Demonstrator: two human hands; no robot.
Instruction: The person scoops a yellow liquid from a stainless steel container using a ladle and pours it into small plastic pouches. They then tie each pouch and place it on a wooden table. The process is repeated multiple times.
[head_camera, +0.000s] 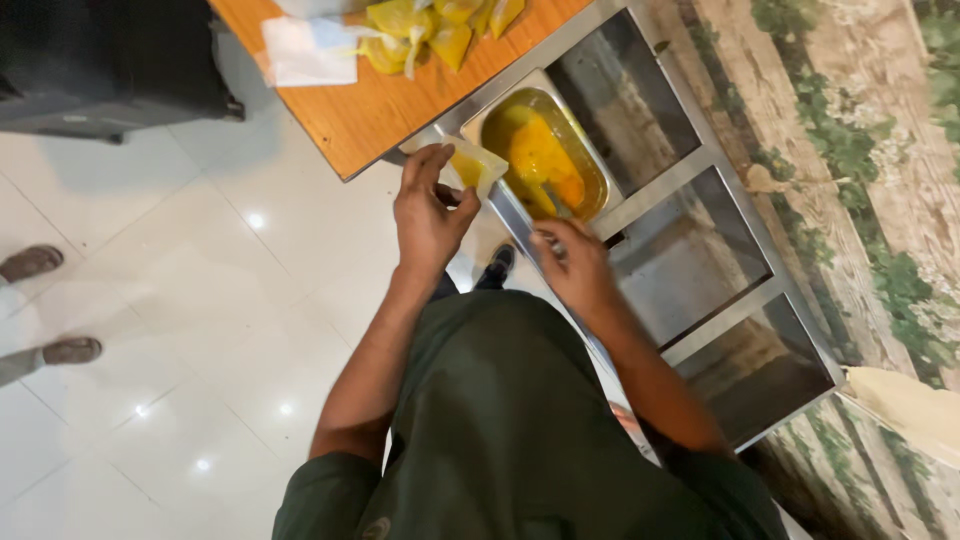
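A white tiled floor (200, 300) fills the left of the head view, and a steel counter frame (690, 170) with open rectangular wells runs along the right, against a wall with a leafy stone pattern. At the top a wooden tabletop (380, 100) carries a heap of tied clear bags of yellow liquid (440, 30) beside a white cloth (305, 50). One well of the frame holds a steel pan of yellow curry (545, 155). The left hand (430, 215) grasps a small clear plastic bag (475, 165), holding its mouth spread at the pan's near corner, some yellow already inside. The right hand (575, 265) is clenched on something at the frame's edge; what it holds cannot be made out. Another person's shoes (50, 305) stand at far left.
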